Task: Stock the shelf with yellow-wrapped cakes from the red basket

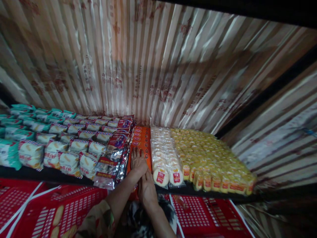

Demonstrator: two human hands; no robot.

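My left hand (137, 162) lies flat, fingers stretched out, on a row of orange packets (141, 140) on a dark shelf (49, 174). My right hand (146, 190) rests just below it at the shelf's front edge, touching the left wrist; its fingers look held together and I cannot see anything in them. Left of the orange row stand silver and red foil packets (116, 145). On the right are clear-wrapped round white cakes (163, 158).
Yellow wrapped snacks (210, 158) fill the shelf's right part. White packets with striped edges (74, 145) and teal packets (15, 132) fill the left. Red plastic baskets (49, 211) (205, 215) sit below the shelf. A striped shiny sheet (148, 59) covers the wall behind.
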